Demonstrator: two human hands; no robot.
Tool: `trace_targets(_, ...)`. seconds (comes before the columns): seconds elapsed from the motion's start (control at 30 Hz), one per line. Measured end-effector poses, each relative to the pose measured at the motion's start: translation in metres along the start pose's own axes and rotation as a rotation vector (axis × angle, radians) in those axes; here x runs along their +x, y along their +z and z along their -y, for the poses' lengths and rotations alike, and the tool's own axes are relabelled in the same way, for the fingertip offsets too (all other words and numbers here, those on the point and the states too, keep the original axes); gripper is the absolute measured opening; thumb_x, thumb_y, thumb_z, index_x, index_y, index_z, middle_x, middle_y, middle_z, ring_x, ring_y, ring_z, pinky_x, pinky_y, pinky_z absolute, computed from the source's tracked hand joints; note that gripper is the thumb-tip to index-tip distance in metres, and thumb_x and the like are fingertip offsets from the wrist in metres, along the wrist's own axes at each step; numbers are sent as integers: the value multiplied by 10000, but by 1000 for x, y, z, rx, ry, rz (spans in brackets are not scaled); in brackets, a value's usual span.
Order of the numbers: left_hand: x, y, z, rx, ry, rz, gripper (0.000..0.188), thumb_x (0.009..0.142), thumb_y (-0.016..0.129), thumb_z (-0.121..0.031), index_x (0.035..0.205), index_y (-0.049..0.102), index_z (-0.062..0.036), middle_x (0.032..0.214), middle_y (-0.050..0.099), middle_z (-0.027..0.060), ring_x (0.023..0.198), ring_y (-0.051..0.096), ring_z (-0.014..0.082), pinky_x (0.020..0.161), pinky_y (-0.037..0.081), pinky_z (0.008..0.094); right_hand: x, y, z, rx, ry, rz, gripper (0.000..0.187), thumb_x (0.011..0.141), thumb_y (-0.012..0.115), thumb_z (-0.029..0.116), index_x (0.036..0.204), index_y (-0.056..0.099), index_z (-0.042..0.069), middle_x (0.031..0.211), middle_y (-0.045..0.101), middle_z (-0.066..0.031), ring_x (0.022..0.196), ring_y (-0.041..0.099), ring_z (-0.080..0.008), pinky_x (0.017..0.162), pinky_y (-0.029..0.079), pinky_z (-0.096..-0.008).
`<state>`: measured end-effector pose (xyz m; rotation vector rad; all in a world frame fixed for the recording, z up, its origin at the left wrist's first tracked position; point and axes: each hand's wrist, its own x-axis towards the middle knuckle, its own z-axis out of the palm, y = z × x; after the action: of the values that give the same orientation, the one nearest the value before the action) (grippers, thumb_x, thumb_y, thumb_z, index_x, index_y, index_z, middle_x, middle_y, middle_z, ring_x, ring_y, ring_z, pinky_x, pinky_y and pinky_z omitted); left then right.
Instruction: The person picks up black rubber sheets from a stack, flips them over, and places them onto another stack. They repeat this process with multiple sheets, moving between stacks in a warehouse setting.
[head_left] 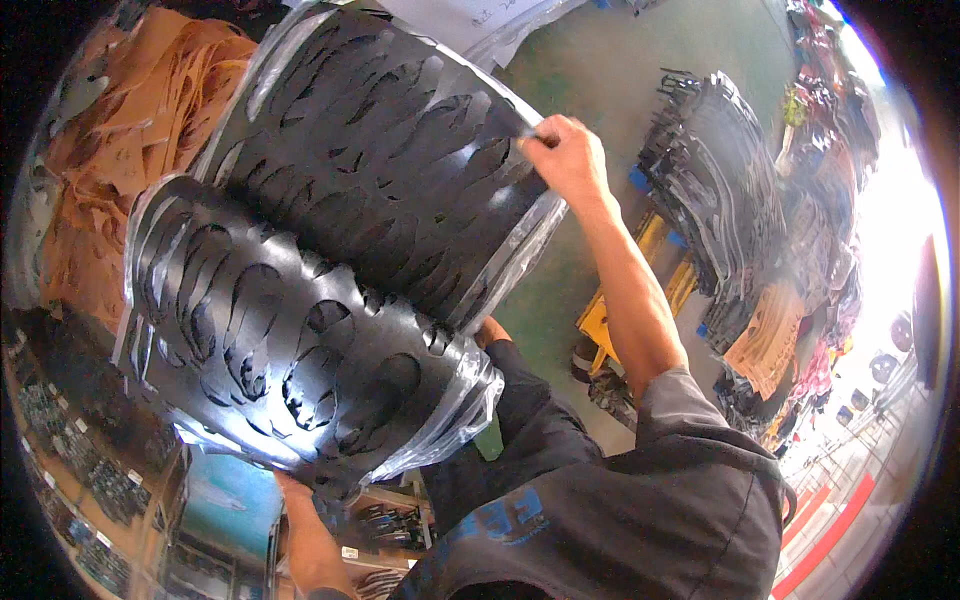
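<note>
A large black sheet (390,150), punched through with many curved cut-outs, lies over clear plastic film (520,255). Its near part (275,290) is folded or rolled over toward me and shines under the light. My right hand (570,155) pinches at the sheet's far right edge, with thumb and forefinger together. My left forearm comes up from below to the near edge of the folded part. Only a little of my left hand (290,487) shows there; the sheet hides its fingers.
Brown cut-out sheets (150,120) are heaped at the left. Stacked dark cut sheets (710,180) lie at the right over a yellow frame (650,250). Shelves with small dark parts (80,450) stand at lower left. A light blue panel (230,505) is beside my left forearm.
</note>
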<state>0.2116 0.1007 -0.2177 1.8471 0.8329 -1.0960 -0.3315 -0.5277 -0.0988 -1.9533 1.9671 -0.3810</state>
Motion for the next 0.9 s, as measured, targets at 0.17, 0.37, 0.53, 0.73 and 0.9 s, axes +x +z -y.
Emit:
trace_targets(0.17, -4, 9, 0, -52, -52, 92, 733, 924, 430, -677, 1392, 589, -135, 1421, 577, 104, 1278, 542, 367, 1005, 487, 572, -199, -49, 199, 391, -844, 658, 185, 787, 695, 209, 743, 618, 47, 751, 589, -81, 653, 603, -262, 556, 493, -397)
trace_targets(0.37, 14, -7, 7, -147, -65, 297, 760, 987, 339, -665, 1480, 512, -113, 1495, 522, 119, 1337, 496, 381, 1098, 419, 560, -336, 58, 209, 366, -771, 1107, 304, 799, 699, 249, 982, 673, 7, 948, 654, -150, 911, 679, -323, 722, 585, -416)
trace_targets(0.53, 18, -15, 10, 7, 1, 329, 680, 962, 491, -589, 1459, 542, -128, 1464, 549, 90, 1294, 538, 345, 1075, 439, 523, -159, 28, 101, 597, -746, 842, 228, 914, 720, 289, 1024, 747, 91, 1009, 742, -100, 939, 716, -280, 811, 583, -380)
trace_targets(0.73, 8, -10, 1, 7, 13, 106, 683, 956, 472, -601, 1410, 590, -105, 1466, 555, 98, 1347, 497, 313, 1139, 359, 497, 19, 57, -28, -272, 133, 268, 737, 850, 738, 468, 1372, 539, -12, 1350, 597, -256, 1281, 560, -393, 1014, 479, -486)
trace_targets(0.9, 13, -18, -3, 85, -29, 112, 704, 966, 440, -619, 1420, 577, -98, 1485, 540, 100, 1351, 492, 319, 1147, 350, 509, 24, 37, -54, 17, 138, 383, 458, 849, 759, 412, 1116, 710, 43, 963, 736, -162, 907, 718, -314, 862, 552, -428)
